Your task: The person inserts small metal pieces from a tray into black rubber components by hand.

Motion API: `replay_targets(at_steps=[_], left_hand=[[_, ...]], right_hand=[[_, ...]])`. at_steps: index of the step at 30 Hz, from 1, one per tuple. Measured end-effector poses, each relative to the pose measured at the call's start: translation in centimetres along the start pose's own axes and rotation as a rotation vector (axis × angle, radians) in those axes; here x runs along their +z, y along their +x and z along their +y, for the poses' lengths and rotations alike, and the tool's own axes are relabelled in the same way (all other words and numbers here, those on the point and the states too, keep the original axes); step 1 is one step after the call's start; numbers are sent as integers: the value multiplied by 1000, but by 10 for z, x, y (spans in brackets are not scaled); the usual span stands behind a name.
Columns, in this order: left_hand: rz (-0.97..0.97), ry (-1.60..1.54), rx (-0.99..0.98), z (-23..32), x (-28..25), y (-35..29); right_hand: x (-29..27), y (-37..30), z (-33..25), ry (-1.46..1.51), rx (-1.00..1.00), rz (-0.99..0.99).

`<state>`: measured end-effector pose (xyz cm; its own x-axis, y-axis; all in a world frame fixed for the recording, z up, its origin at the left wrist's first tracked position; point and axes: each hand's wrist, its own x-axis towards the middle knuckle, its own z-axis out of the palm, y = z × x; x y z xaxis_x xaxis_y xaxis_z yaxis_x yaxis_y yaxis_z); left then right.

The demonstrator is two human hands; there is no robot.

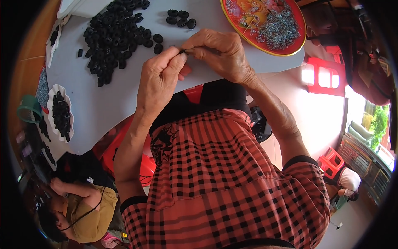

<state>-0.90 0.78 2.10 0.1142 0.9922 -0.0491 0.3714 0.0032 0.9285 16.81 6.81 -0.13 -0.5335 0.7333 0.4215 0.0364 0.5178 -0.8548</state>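
Over the near part of the table, my left hand (161,74) and my right hand (226,54) meet fingertip to fingertip. Each is closed in a pinch. Something small and dark shows between the fingertips, too small and covered to name. Beyond my left hand lies a big heap of small black toy-like wheels (114,39); two loose wheels (158,43) sit closest to that hand. Several more wheels (182,18) form a separate group farther off. Past my right hand, a round red tray (232,20) with a gold rim and flower pattern holds a pile of small silvery metal pins (282,31).
At the table's (99,116) left edge, a scalloped white dish (51,99) holds black pieces, near a green cup (29,108). Another person (83,207) sits at lower left. Red plastic stools (327,76) stand to the right. A white container (81,7) is at far left.
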Motion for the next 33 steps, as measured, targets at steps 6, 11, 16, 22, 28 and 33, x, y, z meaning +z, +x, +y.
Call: replay_targets(at_steps=[6, 11, 16, 22, 28, 33], left_hand=[[73, -486, -136, -10, 1, 1], [64, -573, -175, -12, -1, 4], [-86, -488, -230, -13, -11, 7], [-134, -360, -170, -8, -12, 12], [-169, -695, -294, -13, -9, 13], [-187, -807, -231, -14, 1, 13]], right_hand=[[5, 4, -7, -123, 41, 8], [14, 2, -6, -223, 25, 16], [18, 0, -1, -297, 8, 9], [17, 0, 1, -419, -185, 34], [16, -1, -1, -267, -27, 16], [9, -1, -2, -221, -29, 21]])
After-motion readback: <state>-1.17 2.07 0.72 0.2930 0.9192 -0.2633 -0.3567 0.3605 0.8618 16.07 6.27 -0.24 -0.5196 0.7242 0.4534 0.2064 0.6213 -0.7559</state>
